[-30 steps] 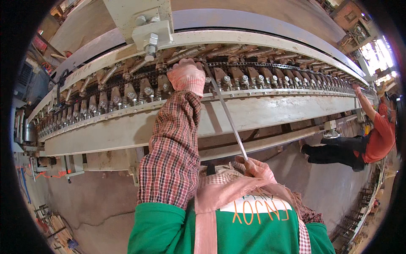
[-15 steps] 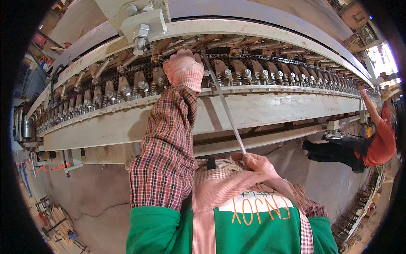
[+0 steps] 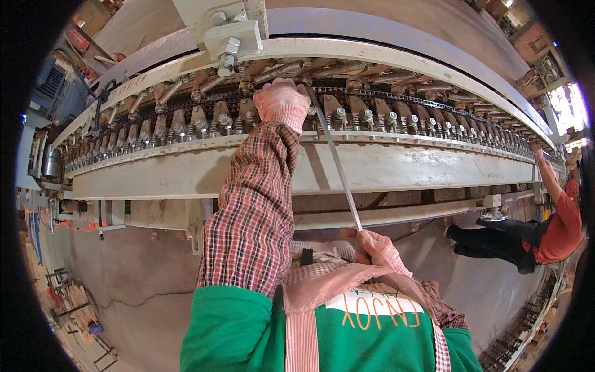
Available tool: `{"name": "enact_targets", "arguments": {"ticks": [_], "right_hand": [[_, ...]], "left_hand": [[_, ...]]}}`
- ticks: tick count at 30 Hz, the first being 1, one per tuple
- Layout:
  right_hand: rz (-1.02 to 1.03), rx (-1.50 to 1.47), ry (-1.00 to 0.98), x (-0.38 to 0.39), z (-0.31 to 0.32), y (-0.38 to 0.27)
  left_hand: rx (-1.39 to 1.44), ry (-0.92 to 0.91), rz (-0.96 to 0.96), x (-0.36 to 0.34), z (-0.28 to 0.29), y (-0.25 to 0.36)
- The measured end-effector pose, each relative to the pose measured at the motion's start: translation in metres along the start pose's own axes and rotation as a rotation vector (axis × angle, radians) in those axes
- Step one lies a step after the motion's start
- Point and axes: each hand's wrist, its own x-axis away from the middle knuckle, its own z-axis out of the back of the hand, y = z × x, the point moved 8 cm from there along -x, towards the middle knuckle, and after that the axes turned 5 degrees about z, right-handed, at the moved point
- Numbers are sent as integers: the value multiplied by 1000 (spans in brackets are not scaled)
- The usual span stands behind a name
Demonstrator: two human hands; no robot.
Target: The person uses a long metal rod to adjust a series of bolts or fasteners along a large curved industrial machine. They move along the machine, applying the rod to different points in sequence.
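Note:
A long machine (image 3: 372,162) with a pale painted beam spans the view in front of me. My left hand (image 3: 282,102), in a pinkish knitted glove, is closed among its upper springs and brackets; its fingertips and what they grip are hidden. Beside it, the top of a long flat metal bar (image 3: 338,162) rests in the machine near the chain (image 3: 396,96). The bar slants down toward my chest. At its lower end my right hand (image 3: 379,249), gloved alike, is closed around it.
A row of spring-loaded brackets (image 3: 199,119) runs along the beam. Above hangs a large bolt (image 3: 229,56) in a steel block. On the far right another person (image 3: 558,229) in an orange-red top reaches to the machine. A cracked concrete floor (image 3: 149,266) lies below.
The view has shifted slightly, so the machine sits a little further right. Both hands keep their places on the machine and the bar; the right hand has turned slightly at the bar's end.

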Motion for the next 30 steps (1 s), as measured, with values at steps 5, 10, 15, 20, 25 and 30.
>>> {"name": "enact_targets", "arguments": {"ticks": [5, 10, 15, 20, 25, 30], "right_hand": [[55, -7, 36, -18, -8, 6], [170, 19, 97, -2, -8, -15], [222, -86, 174, 20, 6, 3], [159, -158, 195, 33, 0, 12], [159, -174, 194, 36, -5, 18], [141, -179, 190, 35, -8, 20]], "left_hand": [[6, 73, -48, 6, 2, 6], [106, -95, 26, 6, 0, -6], [152, 88, -153, 23, -6, -11], [25, 235, -211, 39, 2, -17], [-36, -85, -97, 11, -11, -11], [-2, -127, -44, 3, -5, 1]]}}
